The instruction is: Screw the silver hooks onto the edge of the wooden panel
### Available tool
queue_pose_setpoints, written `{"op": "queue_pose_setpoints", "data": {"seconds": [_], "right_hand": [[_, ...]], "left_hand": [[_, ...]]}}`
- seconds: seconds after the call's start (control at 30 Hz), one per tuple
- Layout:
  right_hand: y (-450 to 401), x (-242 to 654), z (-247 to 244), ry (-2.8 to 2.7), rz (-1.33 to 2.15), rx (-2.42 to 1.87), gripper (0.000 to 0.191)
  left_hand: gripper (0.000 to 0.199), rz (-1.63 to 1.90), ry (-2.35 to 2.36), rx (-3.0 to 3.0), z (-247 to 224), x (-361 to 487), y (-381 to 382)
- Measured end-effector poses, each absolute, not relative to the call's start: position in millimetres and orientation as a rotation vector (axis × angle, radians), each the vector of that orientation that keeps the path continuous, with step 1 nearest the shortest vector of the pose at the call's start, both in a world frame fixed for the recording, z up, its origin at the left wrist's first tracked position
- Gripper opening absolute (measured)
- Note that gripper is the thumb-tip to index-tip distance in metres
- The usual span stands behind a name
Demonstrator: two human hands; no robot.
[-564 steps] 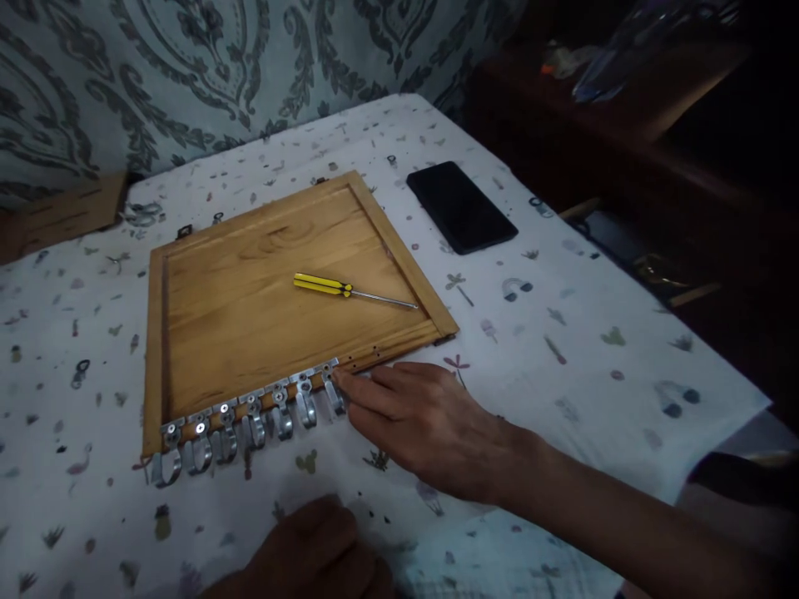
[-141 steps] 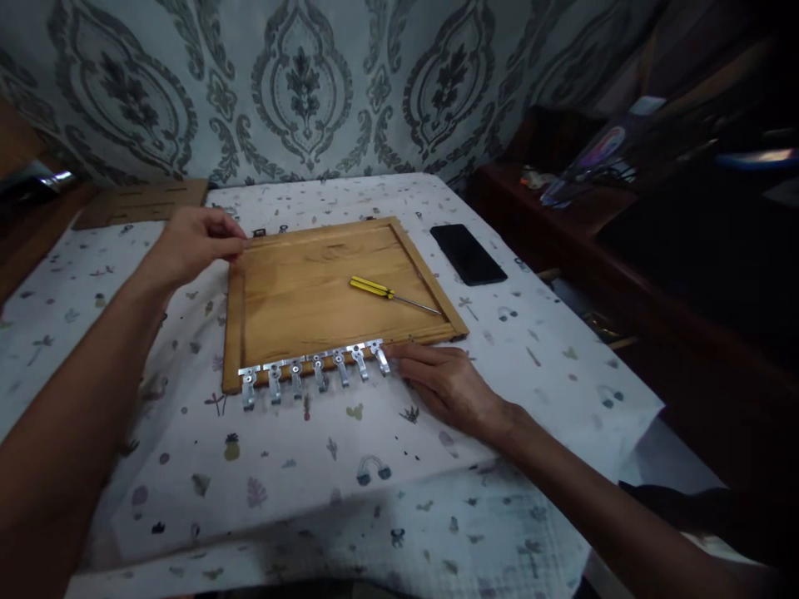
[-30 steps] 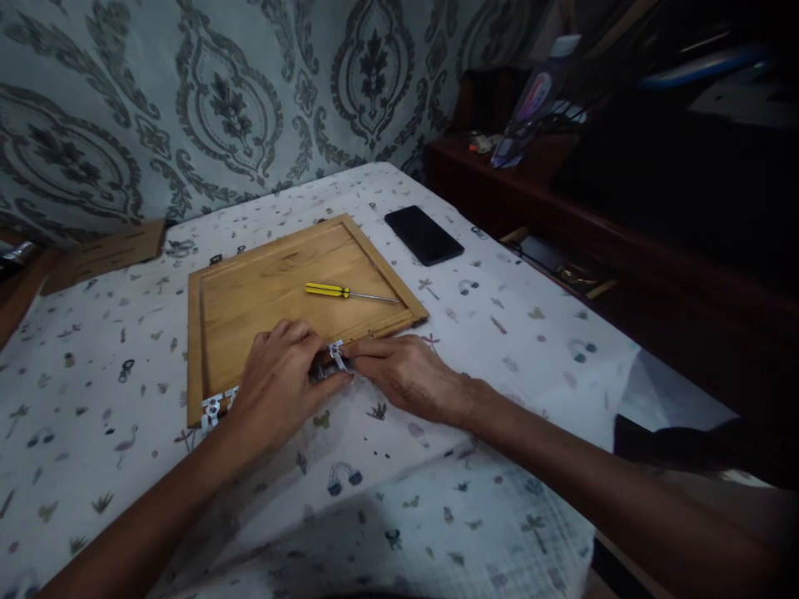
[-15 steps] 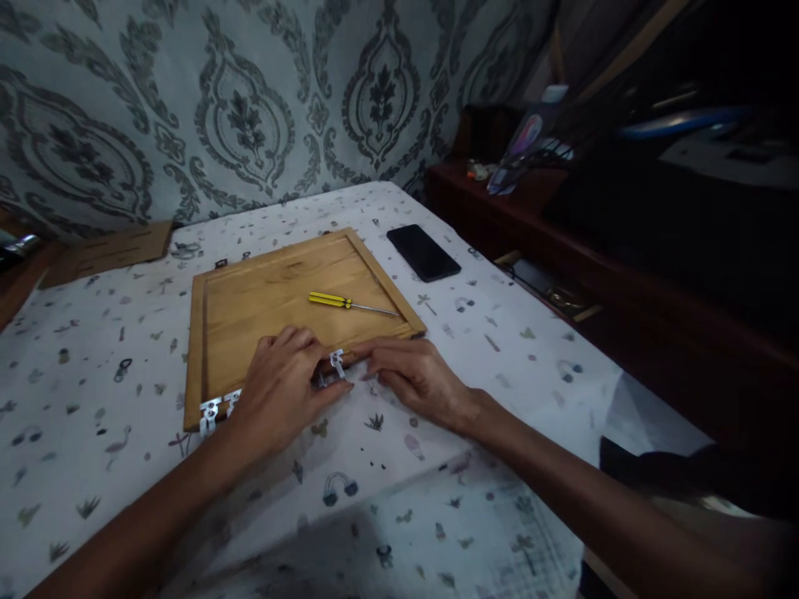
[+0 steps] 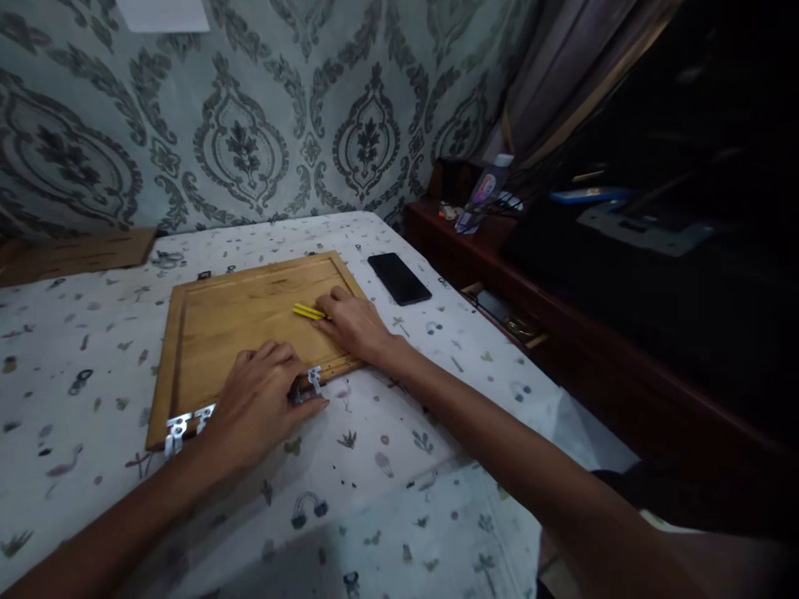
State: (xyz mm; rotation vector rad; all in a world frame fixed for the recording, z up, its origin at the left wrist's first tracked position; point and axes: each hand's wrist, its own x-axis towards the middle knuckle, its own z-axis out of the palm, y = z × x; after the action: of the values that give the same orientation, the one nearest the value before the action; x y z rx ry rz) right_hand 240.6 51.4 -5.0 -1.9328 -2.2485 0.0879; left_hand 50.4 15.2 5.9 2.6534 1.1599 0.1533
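1. Two bare hands work at the middle of the frame. The left hand (image 5: pixel 259 399), just left of centre, has its grip on the hook rail (image 5: pixel 314 380), fingers over the top and thumb below, covering the rail's middle.
2. The right hand (image 5: pixel 353 320), near the centre, is at the screwdriver (image 5: pixel 308 311), its fingers above and thumb below the yellow handle. I cannot tell whether this grip has tightened; the handle's end pokes out to the left and the shaft is hidden behind the hand.
3. The hook rail runs along the near edge of the wooden board (image 5: pixel 218 333). Bright metal hooks show on both sides of the left hand, at lower left and near the centre.
4. The board lies flat, left of centre, with a raised frame around its panel.
5. Just beyond the board's right side, the black phone (image 5: pixel 399 279) lies flat.
6. All of this sits on a surface (image 5: pixel 399 507) covered by a white printed cloth.
7. Slotted cardboard (image 5: pixel 81 254) lies at the left edge of the frame; a bottle (image 5: pixel 485 191) leans at upper right, above a partly open drawer (image 5: pixel 518 324).
8. Patterned wallpaper (image 5: pixel 243 150) fills the upper left.
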Motion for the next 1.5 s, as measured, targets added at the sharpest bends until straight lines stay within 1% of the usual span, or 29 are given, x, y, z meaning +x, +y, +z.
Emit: {"op": "queue_pose_setpoints", "data": {"seconds": [0.1, 0.17, 0.27, 0.37, 0.43, 0.53, 0.63, 0.8, 0.9, 1.0, 1.1, 1.17, 1.27, 1.37, 1.5], "right_hand": [[55.9, 240.8, -8.7, -2.298, 0.107, -1.909, 0.028], [55.1, 246.9, -10.5, -2.257, 0.109, -1.854, 0.03], [50.3, 258.4, -12.9, -2.02, 0.056, -1.614, 0.037], [42.4, 262.0, -15.4, -1.979, 0.069, -1.479, 0.038], [37.4, 258.1, -16.5, -2.074, 0.116, -1.576, 0.036], [35.2, 248.5, -15.7, -2.225, 0.126, -1.776, 0.037], [40.3, 242.0, -12.7, -2.29, 0.079, -1.917, 0.031], [48.1, 245.6, -10.3, -2.269, 0.107, -1.93, 0.022], [41.2, 254.5, -9.0, -1.998, 0.201, -1.747, 0.015], [26.5, 261.4, -6.7, -1.646, 0.334, -1.291, 0.022], [10.5, 260.8, -6.4, -1.417, 0.58, -1.045, 0.022], [2.2, 257.0, -8.4, -1.339, 0.708, -0.979, 0.026], [-5.4, 250.5, -13.0, -1.301, 0.793, -0.949, 0.03], [-8.6, 247.0, -17.3, -1.314, 0.807, -0.965, 0.029], [-10.0, 247.1, -20.9, -1.35, 0.789, -0.998, 0.025]], "left_hand": [[0.022, 0.16, 1.15, 2.65, 5.7, 50.8, 15.6], [0.022, 0.17, 1.15, 2.65, 5.8, 51.2, 15.9], [0.023, 0.155, 1.151, 2.65, 6.5, 51.6, 15.9], [0.023, 0.119, 1.165, 2.642, 7.3, 51.6, 15.7], [0.024, 0.126, 1.177, 2.636, 6.8, 51.2, 15.8], [0.025, 0.162, 1.171, 2.635, 4.8, 50.4, 16.6], [0.025, 0.182, 1.157, 2.632, 3.3, 50.0, 17.7], [0.025, 0.194, 1.169, 2.613, 2.1, 49.9, 18.2], [0.025, 0.242, 1.144, 2.64, 0.3, 48.7, 18.2], [0.027, 0.243, 1.126, 2.667, -0.7, 47.7, 18.2], [0.029, 0.236, 1.134, 2.673, -0.4, 47.7, 17.8], [0.028, 0.242, 1.139, 2.676, 0.0, 48.0, 17.6], [0.025, 0.234, 1.145, 2.674, 0.1, 48.0, 17.8], [0.023, 0.229, 1.145, 2.67, -0.4, 47.8, 18.5], [0.021, 0.241, 1.141, 2.668, -0.5, 48.0, 18.8]]}}
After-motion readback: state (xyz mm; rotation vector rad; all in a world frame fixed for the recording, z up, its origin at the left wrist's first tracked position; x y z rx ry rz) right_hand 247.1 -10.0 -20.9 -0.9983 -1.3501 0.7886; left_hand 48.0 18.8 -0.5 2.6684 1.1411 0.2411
